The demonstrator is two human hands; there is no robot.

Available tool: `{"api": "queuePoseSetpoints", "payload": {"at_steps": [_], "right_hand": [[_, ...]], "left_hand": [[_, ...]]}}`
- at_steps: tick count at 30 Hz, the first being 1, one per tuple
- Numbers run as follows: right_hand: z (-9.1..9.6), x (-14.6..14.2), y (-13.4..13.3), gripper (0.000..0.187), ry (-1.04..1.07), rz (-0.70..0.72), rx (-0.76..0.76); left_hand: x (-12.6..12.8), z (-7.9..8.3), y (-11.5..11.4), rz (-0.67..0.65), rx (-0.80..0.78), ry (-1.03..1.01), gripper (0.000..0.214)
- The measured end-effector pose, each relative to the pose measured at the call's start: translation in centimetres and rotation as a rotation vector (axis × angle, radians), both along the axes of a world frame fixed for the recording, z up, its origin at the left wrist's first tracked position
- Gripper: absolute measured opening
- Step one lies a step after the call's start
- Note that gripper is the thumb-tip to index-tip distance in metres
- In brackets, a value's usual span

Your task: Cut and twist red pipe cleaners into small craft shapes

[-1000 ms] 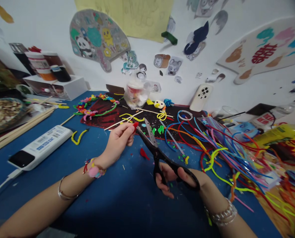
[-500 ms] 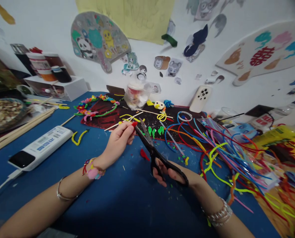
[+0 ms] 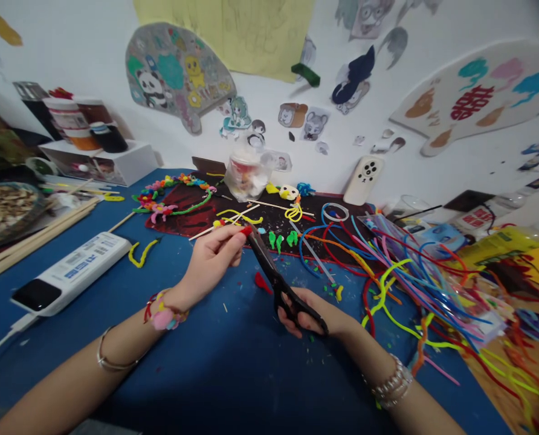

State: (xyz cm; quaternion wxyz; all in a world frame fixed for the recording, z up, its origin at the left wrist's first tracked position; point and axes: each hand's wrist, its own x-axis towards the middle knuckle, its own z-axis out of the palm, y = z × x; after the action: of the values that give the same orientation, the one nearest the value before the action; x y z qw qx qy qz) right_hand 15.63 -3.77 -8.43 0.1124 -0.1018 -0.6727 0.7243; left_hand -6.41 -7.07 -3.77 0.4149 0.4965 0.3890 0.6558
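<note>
My left hand (image 3: pixel 217 254) pinches a small red fuzzy piece (image 3: pixel 246 231) between thumb and fingertips; it looks like pipe cleaner. My right hand (image 3: pixel 303 311) grips black-handled scissors (image 3: pixel 276 281), fingers through the loops. The blades are closed together, their tips at the red piece. Below the blades, another red piece (image 3: pixel 262 281) lies on the blue table (image 3: pixel 233 362). Just beyond the scissors stand several small green curled pieces (image 3: pixel 280 241), with tiny red and green clippings scattered around.
At right spreads a tangle of coloured pipe cleaners (image 3: pixel 391 284). A white power bank (image 3: pixel 72 272) with a cable lies at left, near a yellow bent piece (image 3: pixel 142 252). At the back are a flower garland (image 3: pixel 174 208), a bagged cup (image 3: pixel 246 175) and a phone (image 3: pixel 363 180) against the wall.
The scissor blades have gone from spread apart to closed at the red piece, and the handle loops have come together. My left hand has barely moved.
</note>
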Motion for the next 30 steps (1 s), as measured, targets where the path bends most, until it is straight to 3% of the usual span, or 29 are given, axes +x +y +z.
{"api": "queuePoseSetpoints", "payload": {"at_steps": [4, 9, 17, 30], "right_hand": [[-0.2, -0.2, -0.2, 0.061, 0.025, 0.021, -0.009], [0.6, -0.1, -0.5, 0.071, 0.018, 0.077, 0.118], [1.9, -0.1, -0.3, 0.06, -0.022, 0.146, 0.156], [1.6, -0.1, -0.3, 0.06, -0.021, 0.149, 0.175]], "left_hand": [[-0.2, 0.1, -0.1, -0.033, 0.008, 0.061, 0.014], [-0.1, 0.0, -0.3, 0.018, 0.005, 0.141, 0.016], [0.9, 0.5, -0.4, -0.049, -0.077, -0.165, 0.021], [0.6, 0.5, -0.4, -0.012, -0.068, -0.099, 0.014]]}}
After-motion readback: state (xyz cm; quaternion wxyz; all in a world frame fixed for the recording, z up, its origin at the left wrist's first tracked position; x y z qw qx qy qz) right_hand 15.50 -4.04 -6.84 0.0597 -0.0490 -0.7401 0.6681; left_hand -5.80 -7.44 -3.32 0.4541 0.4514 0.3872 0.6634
